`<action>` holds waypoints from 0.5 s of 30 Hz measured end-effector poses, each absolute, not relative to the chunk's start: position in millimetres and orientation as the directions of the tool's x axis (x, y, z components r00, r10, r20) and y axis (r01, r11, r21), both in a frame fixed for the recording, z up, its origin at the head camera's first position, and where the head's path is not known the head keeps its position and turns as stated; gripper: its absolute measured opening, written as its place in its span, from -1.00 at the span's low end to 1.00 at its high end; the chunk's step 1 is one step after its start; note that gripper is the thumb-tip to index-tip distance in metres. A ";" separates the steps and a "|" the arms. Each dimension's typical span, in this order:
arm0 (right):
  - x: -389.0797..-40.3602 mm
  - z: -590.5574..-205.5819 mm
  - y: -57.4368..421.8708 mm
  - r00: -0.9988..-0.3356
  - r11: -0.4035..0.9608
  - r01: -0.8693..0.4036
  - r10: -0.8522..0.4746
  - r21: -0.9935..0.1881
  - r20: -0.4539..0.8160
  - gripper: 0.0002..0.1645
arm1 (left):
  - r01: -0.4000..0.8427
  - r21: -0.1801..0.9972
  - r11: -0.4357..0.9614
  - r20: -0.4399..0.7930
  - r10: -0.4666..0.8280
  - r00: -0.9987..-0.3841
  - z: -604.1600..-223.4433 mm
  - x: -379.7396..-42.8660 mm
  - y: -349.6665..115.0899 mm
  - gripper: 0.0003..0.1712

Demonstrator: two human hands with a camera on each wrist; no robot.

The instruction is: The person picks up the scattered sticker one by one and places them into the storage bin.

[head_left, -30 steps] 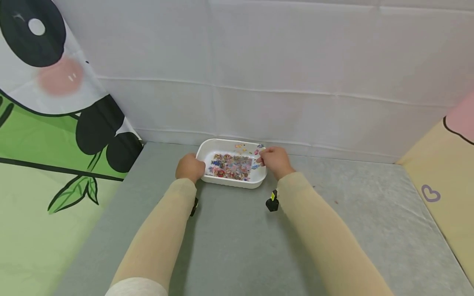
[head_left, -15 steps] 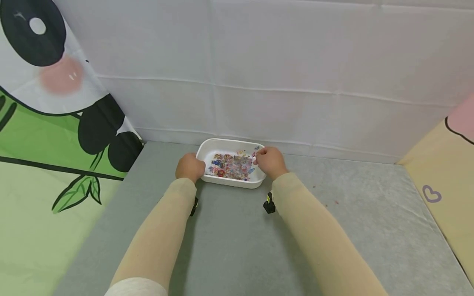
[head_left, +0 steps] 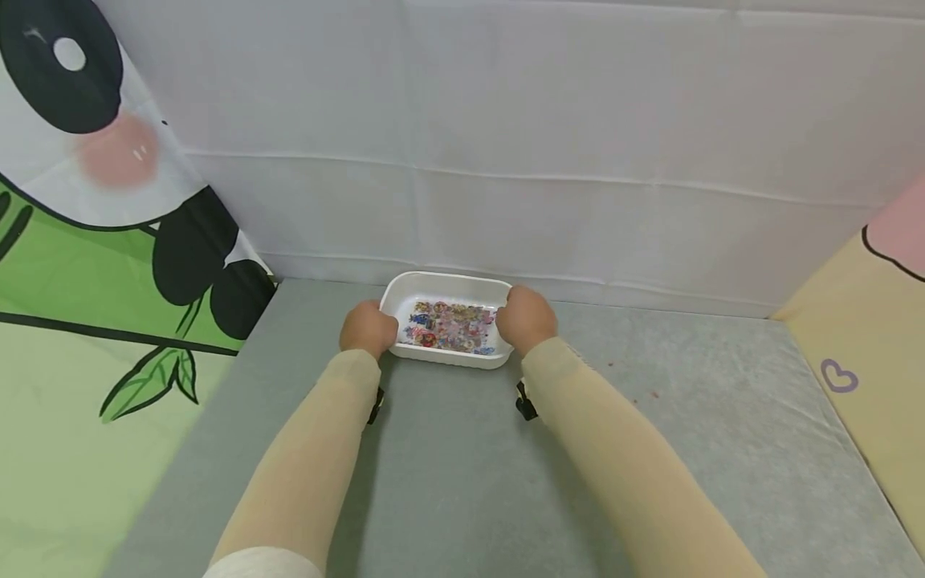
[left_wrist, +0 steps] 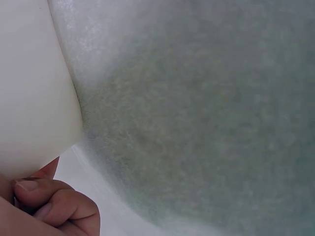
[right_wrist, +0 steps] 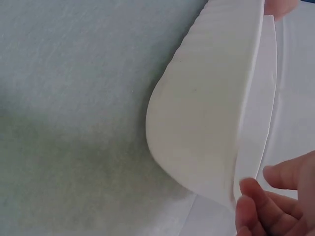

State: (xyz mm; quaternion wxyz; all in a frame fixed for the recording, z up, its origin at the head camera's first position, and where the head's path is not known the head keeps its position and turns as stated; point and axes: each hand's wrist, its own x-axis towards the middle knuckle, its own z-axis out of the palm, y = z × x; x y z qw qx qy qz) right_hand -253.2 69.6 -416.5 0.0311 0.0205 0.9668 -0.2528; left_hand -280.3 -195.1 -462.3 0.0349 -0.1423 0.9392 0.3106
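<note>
A white tray (head_left: 444, 358) with rounded corners stands on the grey cloth near the back wall. Many small multicoloured pieces (head_left: 451, 325) cover its floor in a flat patch; they are too small to name. My left hand (head_left: 369, 328) grips the tray's left end, fingers curled at the rim. At the opposite end, my right hand (head_left: 527, 319) holds the rim and hides that corner. In the right wrist view its curled fingers (right_wrist: 250, 209) lie against the outside of the tray's end, with the thumb tip just above. The left wrist view shows the tray's outer side wall (left_wrist: 34, 88).
Grey cloth (head_left: 448, 466) covers the work surface. A few tiny reddish bits (head_left: 654, 394) lie on it to the right. White fabric (head_left: 542, 120) rises close behind the tray. Printed cartoon panels flank both sides, a green panel (head_left: 94, 277) at left among them.
My right hand has shifted left onto the tray's right end, its fingers now closed there. Coloured pieces seen earlier on the back and right walls no longer show there. The left hand keeps its hold.
</note>
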 end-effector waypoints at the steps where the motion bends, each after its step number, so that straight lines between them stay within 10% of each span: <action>1: -252.9 -416.6 70.5 -0.997 0.875 0.057 0.027 -0.480 -0.068 -0.55 | -0.286 0.569 0.771 -0.153 -0.242 -0.958 -462.3 -280.5 -195.6 -0.44; 15: -233.1 -433.3 100.8 -1.000 0.877 0.015 0.000 -0.480 -0.030 -0.63 | -0.228 0.540 0.811 -0.200 -0.139 -0.970 -465.5 -276.7 -220.8 -0.27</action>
